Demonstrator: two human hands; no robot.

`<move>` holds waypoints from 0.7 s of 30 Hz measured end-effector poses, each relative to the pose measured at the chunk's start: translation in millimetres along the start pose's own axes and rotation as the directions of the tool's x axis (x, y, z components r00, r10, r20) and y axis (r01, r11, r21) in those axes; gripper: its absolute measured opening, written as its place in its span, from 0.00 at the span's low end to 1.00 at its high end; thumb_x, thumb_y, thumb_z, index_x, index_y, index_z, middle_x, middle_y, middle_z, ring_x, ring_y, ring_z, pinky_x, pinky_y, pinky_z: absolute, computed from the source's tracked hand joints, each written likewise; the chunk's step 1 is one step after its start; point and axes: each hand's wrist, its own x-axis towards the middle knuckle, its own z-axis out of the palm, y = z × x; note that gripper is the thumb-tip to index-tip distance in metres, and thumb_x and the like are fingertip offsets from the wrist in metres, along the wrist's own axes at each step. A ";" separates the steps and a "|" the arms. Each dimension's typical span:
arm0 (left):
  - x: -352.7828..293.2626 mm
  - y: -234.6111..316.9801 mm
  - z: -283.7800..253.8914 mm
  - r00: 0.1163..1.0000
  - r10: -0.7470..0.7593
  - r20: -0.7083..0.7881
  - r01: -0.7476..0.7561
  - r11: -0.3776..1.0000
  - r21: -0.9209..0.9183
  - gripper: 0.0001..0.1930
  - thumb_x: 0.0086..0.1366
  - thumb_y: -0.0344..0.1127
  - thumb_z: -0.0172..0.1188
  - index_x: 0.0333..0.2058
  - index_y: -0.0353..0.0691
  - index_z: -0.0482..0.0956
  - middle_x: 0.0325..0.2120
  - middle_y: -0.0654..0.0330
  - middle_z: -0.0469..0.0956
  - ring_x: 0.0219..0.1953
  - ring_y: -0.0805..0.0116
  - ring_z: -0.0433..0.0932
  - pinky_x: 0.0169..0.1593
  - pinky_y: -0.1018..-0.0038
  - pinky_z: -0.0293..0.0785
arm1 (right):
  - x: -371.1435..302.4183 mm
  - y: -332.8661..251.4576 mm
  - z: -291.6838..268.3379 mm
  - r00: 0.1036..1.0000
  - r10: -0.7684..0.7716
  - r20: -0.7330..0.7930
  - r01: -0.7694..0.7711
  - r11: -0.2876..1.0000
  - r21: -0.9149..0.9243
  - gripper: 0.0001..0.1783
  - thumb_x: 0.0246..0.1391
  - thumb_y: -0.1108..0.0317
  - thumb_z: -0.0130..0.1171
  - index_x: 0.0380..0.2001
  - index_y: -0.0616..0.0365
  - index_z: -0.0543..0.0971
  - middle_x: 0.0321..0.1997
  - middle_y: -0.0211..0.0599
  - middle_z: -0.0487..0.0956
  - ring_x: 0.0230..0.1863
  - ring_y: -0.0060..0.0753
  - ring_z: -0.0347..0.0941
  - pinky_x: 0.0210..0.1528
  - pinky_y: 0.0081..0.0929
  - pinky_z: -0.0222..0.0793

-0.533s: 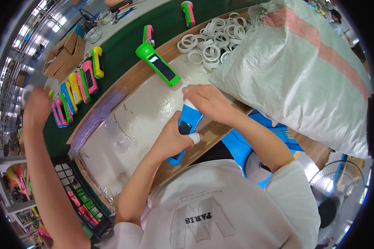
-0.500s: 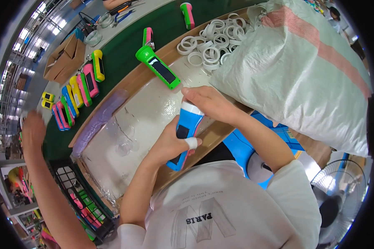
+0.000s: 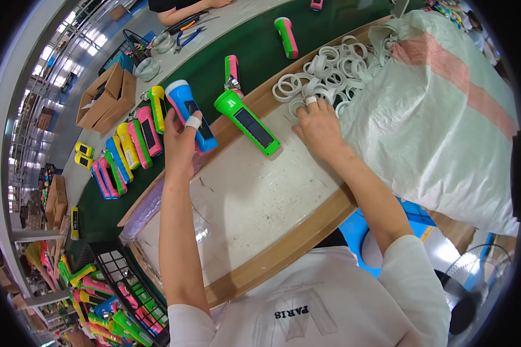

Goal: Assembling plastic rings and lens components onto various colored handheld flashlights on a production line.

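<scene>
Green surface point(image 3: 257, 37) ran past the far side of a shallow tray point(image 3: 272, 196), workshop aisles beyond. Landmark: green flashlight point(image 3: 247, 122), lying with its head at the tray's far rim, tail on the tray bottom.

Left of it, well clear of the tray bottom: blue flashlight point(image 3: 182, 95), white-rimmed head pointing away, held by left hand point(image 3: 179, 147). Fingers wrapped the barrel, thumb with white band point(image 3: 193, 122) across it.

Right of it: right hand point(image 3: 321, 130) at the near edge of the white rings point(image 3: 330, 63), fingers bent down. Couldn't tell if they pinched one. White sack point(image 3: 446, 121) farther right, close against the pile. Row of coloured flashlights point(image 3: 133, 141) to its left.

My read: right hand was on a ring pick. Good form called for a loose edge ring, one only, pinched by its wall; overlapping rings risked tangling. Left grip looked best kept mid-barrel, head left uncovered.
</scene>
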 end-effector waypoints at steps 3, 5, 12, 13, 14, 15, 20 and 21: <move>-1.6 -19.1 -5.9 0.952 0.306 0.012 -0.295 0.907 0.301 0.27 0.61 0.38 0.65 0.56 0.34 0.68 0.48 0.52 0.74 0.52 0.61 0.73 0.51 0.67 0.73 | -2.5 7.0 12.3 0.998 -0.051 -0.041 0.051 0.999 -0.004 0.12 0.45 0.66 0.67 0.31 0.60 0.79 0.47 0.48 0.74 0.50 0.47 0.68 0.48 0.40 0.67; -28.5 -21.4 -8.7 0.942 0.235 0.239 -0.314 0.868 0.385 0.18 0.58 0.32 0.65 0.47 0.35 0.77 0.45 0.51 0.74 0.54 0.55 0.70 0.55 0.64 0.69 | -4.4 9.3 8.2 0.996 -0.087 -0.005 0.087 0.993 -0.077 0.10 0.45 0.63 0.65 0.30 0.57 0.82 0.39 0.43 0.75 0.48 0.44 0.68 0.48 0.38 0.66; -56.9 -50.8 -40.5 0.818 0.430 0.382 -0.459 0.088 0.884 0.21 0.46 0.24 0.65 0.43 0.41 0.80 0.48 0.56 0.72 0.54 0.54 0.67 0.57 0.60 0.62 | -43.2 -41.6 -48.9 0.914 -0.398 0.074 0.389 0.915 0.109 0.10 0.44 0.67 0.63 0.30 0.62 0.81 0.52 0.53 0.74 0.51 0.47 0.68 0.49 0.37 0.66; -54.1 -53.5 -45.3 0.818 0.412 0.402 -0.477 0.093 0.874 0.17 0.48 0.27 0.65 0.40 0.40 0.82 0.47 0.56 0.72 0.54 0.54 0.67 0.56 0.60 0.63 | -49.2 -44.7 -47.0 0.871 -0.475 0.128 0.463 0.879 0.112 0.15 0.44 0.64 0.66 0.33 0.64 0.80 0.49 0.53 0.75 0.48 0.49 0.70 0.47 0.38 0.68; -52.9 -54.9 -46.5 0.814 0.394 0.427 -0.500 0.101 0.860 0.13 0.50 0.29 0.65 0.37 0.39 0.83 0.45 0.56 0.73 0.54 0.55 0.67 0.55 0.60 0.63 | -50.0 -46.6 -46.3 0.869 -0.477 0.129 0.466 0.878 0.109 0.15 0.44 0.64 0.66 0.33 0.64 0.80 0.49 0.53 0.75 0.48 0.49 0.70 0.47 0.38 0.68; -53.0 -54.7 -47.3 0.815 0.396 0.423 -0.498 0.104 0.861 0.13 0.50 0.29 0.65 0.37 0.39 0.83 0.45 0.56 0.73 0.54 0.55 0.67 0.55 0.60 0.63 | -49.5 -50.9 -46.1 0.906 -0.397 0.148 0.351 0.899 0.263 0.17 0.45 0.62 0.68 0.36 0.62 0.79 0.49 0.53 0.74 0.48 0.53 0.70 0.48 0.40 0.69; -68.8 -42.2 -48.8 0.812 0.516 0.275 -0.555 0.533 0.639 0.12 0.49 0.20 0.62 0.34 0.40 0.84 0.35 0.56 0.76 0.40 0.59 0.75 0.40 0.67 0.72 | 5.8 -72.8 -24.5 0.992 -0.062 -0.106 0.097 0.922 0.375 0.31 0.46 0.60 0.70 0.50 0.65 0.72 0.42 0.56 0.75 0.46 0.56 0.71 0.46 0.43 0.69; -73.9 -38.2 -49.4 0.811 0.520 0.267 -0.552 0.531 0.643 0.12 0.49 0.20 0.62 0.34 0.40 0.84 0.35 0.56 0.76 0.40 0.59 0.75 0.40 0.67 0.72 | 21.2 -74.6 -12.2 0.991 -0.070 -0.111 0.107 0.921 0.376 0.31 0.46 0.60 0.70 0.50 0.65 0.72 0.42 0.56 0.75 0.46 0.56 0.71 0.46 0.43 0.69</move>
